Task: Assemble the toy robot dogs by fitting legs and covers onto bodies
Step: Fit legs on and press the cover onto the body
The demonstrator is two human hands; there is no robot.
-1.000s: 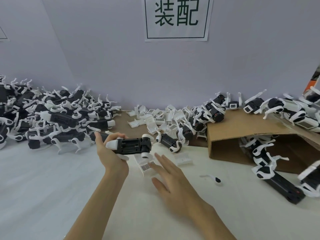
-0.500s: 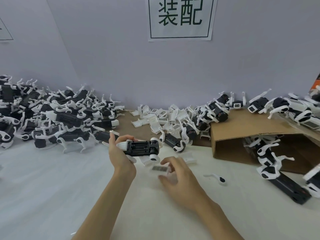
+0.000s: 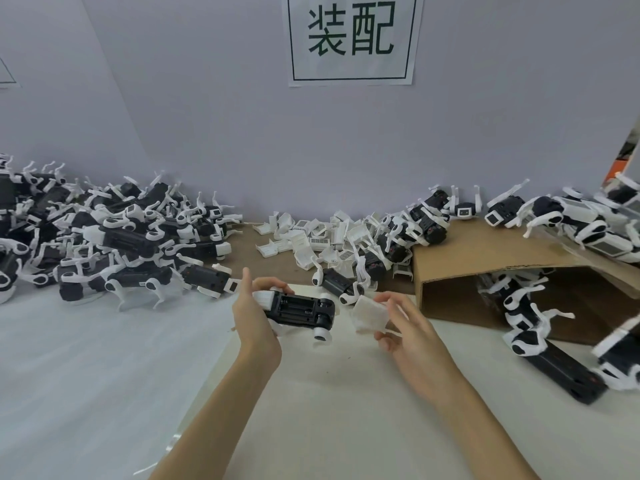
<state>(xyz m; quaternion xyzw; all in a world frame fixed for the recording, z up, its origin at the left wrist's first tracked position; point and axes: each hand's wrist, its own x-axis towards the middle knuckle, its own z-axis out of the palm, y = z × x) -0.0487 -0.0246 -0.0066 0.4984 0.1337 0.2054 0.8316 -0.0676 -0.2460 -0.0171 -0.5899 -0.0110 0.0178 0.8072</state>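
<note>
My left hand (image 3: 254, 317) grips a black toy dog body (image 3: 297, 310) by its white head end, belly up, with the open battery bay facing me. White leg joints show at its right end. My right hand (image 3: 403, 329) pinches a white cover (image 3: 370, 315) just right of the body, lifted off the table; the two parts are a small gap apart. A pile of loose white covers (image 3: 318, 235) lies at the back centre by the wall.
Assembled dogs (image 3: 114, 244) are heaped at the back left. A cardboard box (image 3: 485, 271) lies on its side at the right with more dogs (image 3: 561, 220) on top, inside and in front of it. A black body (image 3: 341, 282) lies just beyond my hands.
My right hand picked a white cover up off the table and lifted it toward the body's right end. My left hand kept holding the body and tilted it slightly.
</note>
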